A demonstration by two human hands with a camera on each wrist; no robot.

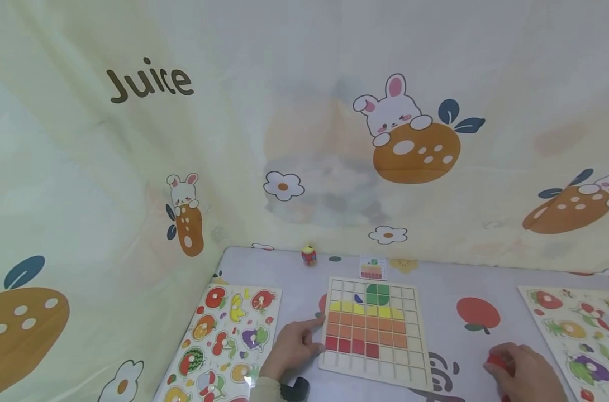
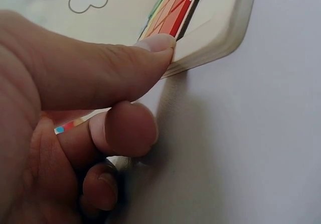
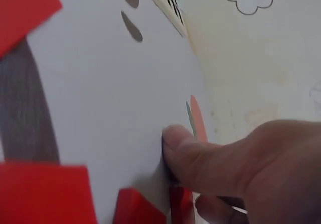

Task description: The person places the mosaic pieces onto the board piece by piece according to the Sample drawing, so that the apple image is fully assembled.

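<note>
A wooden grid board [image 1: 367,360] bears rows of coloured square tiles: green at the top, then yellow, orange and a partly filled red row. My left hand [image 1: 294,346] rests at its left edge, with thumb [image 2: 150,50] and index finger touching the rim. The other fingers curl loosely below. Off to the board's right, my right hand [image 1: 528,371] pinches a red tile [image 1: 499,362] low over the table. In the right wrist view, more red tiles [image 3: 45,194] lie near the thumb, and fingers partly hide the pinched one.
A small picture card [image 1: 372,269] stands behind the board, and a little red-and-yellow figurine [image 1: 309,255] is farther left. Fruit puzzle boards lie on the left [image 1: 219,340] and right [image 1: 578,329]. A printed cloth wall [image 1: 324,134] closes off the back.
</note>
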